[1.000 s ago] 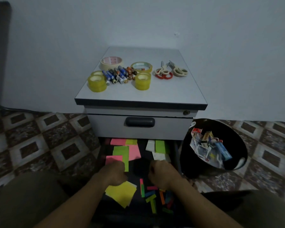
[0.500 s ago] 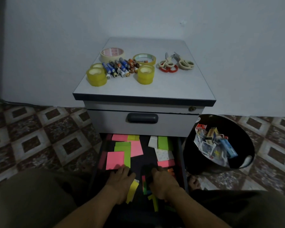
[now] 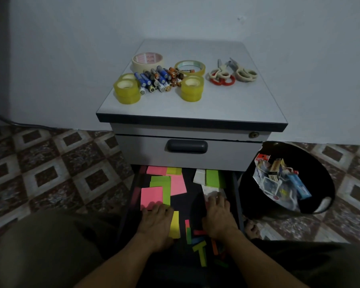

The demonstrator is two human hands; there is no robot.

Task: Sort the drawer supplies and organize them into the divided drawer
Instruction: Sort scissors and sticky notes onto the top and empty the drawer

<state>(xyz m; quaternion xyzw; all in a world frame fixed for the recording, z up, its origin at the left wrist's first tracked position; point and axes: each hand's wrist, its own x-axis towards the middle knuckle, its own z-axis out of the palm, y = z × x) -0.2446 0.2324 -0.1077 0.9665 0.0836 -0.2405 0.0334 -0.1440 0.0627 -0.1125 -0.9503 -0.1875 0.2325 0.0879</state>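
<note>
Sticky notes (image 3: 152, 197) are lying scattered in the open lower drawer (image 3: 236, 196), pink, green and yellow, thin and loosely overlapping. Sorting appears to be only beginning. The left hand (image 3: 156, 223) is pressing on the pink and yellow sheets with fingers (image 3: 154, 208) released and flat, and the right hand (image 3: 219, 217) is lying flat on a white pad (image 3: 211, 192). Next, stacking like colours is probably calling for pinching edges.

The pale grey cabinet (image 3: 227, 104) has a dark edge. On it lie yellow tape rolls (image 3: 127, 91), blue and orange batteries (image 3: 156, 79), and cream and red scissors (image 3: 233, 74). Below it, pink, green and yellow sticky notes (image 3: 152, 196) lie in a black drawer (image 3: 191, 196). Right of it stands a black bin (image 3: 328, 177), and around it are brown-and-white diamond-patterned floor tiles (image 3: 50, 173).
</note>
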